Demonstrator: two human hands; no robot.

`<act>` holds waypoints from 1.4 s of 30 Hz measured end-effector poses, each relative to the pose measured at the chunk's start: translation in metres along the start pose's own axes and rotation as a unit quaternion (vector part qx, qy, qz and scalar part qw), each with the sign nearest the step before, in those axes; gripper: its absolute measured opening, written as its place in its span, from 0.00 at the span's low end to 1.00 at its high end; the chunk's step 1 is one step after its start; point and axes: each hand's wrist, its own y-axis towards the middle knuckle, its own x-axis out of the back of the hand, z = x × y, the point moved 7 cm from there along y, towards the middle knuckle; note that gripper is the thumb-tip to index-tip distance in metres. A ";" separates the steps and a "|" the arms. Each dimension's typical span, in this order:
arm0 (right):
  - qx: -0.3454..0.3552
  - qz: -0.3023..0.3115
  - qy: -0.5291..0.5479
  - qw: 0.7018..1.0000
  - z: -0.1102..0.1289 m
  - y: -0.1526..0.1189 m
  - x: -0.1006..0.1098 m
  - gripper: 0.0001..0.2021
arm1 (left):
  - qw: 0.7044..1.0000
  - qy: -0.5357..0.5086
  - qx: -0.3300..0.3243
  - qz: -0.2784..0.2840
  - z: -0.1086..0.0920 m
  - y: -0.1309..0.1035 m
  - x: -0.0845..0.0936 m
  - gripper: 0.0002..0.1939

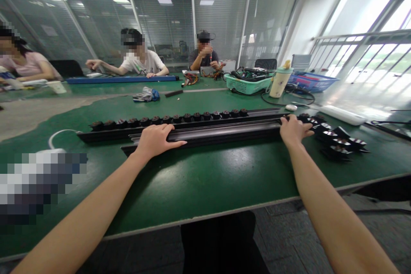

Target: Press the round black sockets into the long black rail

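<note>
A long black rail (224, 133) lies across the green table in front of me. My left hand (157, 139) grips it near its left end, fingers over the top and thumb along the near side. At the rail's right end, my right hand (293, 130) holds it between thumb and fingers. Just behind lies a second black strip (86, 137) with a row of small round dark parts (176, 118) along it. A cluster of black finned pieces (340, 143) sits to the right of my right hand.
Farther back are grey gloves (146, 94), a green basket (248, 84) of cables, a cream bottle (280, 82) and a blue basket (313, 82). A blue bar (122, 79) lies before a person. Other people sit across the table (205, 205).
</note>
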 end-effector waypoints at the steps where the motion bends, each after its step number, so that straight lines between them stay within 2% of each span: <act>1: -0.003 0.003 0.002 1.000 -0.001 0.000 0.000 0.22 | 1.000 -0.002 0.001 -0.001 0.000 0.000 0.000 0.44; 9: 0.002 0.022 0.013 1.000 -0.001 0.002 0.004 0.24 | 1.000 0.010 0.000 0.002 -0.001 0.001 0.002 0.44; 14: 0.013 0.056 0.014 0.998 -0.006 0.017 0.006 0.23 | 1.000 0.011 -0.004 0.000 -0.001 0.001 0.002 0.43; 18: 0.074 0.075 0.042 0.994 -0.017 0.033 0.003 0.27 | 1.000 0.010 -0.002 -0.005 0.001 0.001 0.000 0.45; 23: 0.104 0.052 0.106 0.988 -0.031 0.040 -0.005 0.27 | 1.000 0.019 -0.004 -0.002 0.000 0.000 -0.001 0.45; 28: 0.146 0.016 0.183 0.972 -0.030 0.038 -0.010 0.25 | 1.000 0.016 -0.007 -0.005 0.001 0.000 -0.002 0.45; 34: 0.096 0.017 0.121 0.988 -0.032 0.035 -0.014 0.28 | 1.000 0.013 -0.004 -0.007 0.002 0.001 -0.001 0.44; 42: 0.078 0.016 0.088 0.993 -0.028 0.029 -0.010 0.27 | 1.000 -0.007 0.000 -0.008 0.000 0.001 0.001 0.43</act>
